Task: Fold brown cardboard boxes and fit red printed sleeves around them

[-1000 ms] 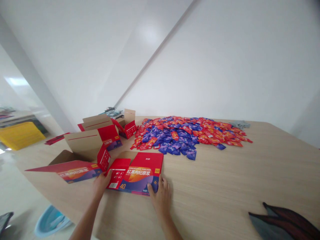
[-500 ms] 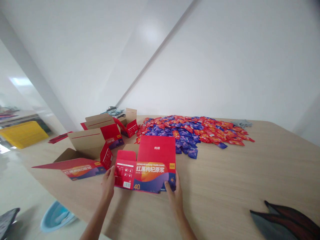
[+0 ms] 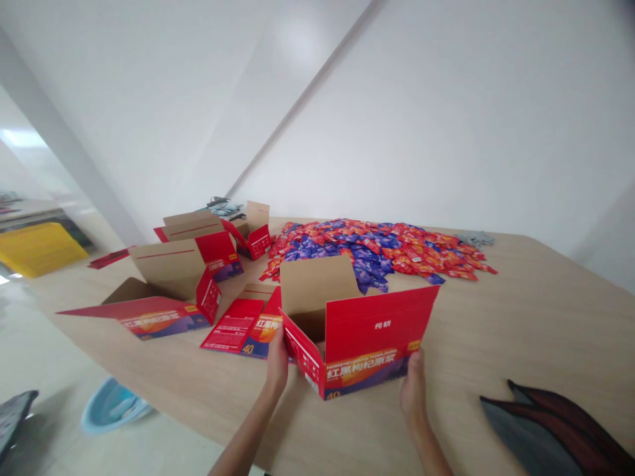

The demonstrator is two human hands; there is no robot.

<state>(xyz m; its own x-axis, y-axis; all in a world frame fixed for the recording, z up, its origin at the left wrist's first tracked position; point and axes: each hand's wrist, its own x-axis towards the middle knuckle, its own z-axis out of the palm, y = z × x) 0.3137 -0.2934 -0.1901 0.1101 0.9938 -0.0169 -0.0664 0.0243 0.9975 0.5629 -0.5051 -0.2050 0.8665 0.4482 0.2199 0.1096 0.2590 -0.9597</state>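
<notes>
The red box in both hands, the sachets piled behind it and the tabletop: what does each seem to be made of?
Red box: looks like printed cardboard, glossy red outside, raw brown on the inner flap. The left hand and right hand grip its ends.
Sachets: probably plastic or foil film, shiny red and purple; too small to be sure.
Tabletop: pale wood-grain surface, likely laminate, matte.

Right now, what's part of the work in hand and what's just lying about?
In hand:
- red carton, opened up, held between left hand and right hand
- flat carton beside it
- open cartons
- sachet pile

Lying about:
- grey cloth
- dark fabric
- blue basin
- yellow stack
</notes>
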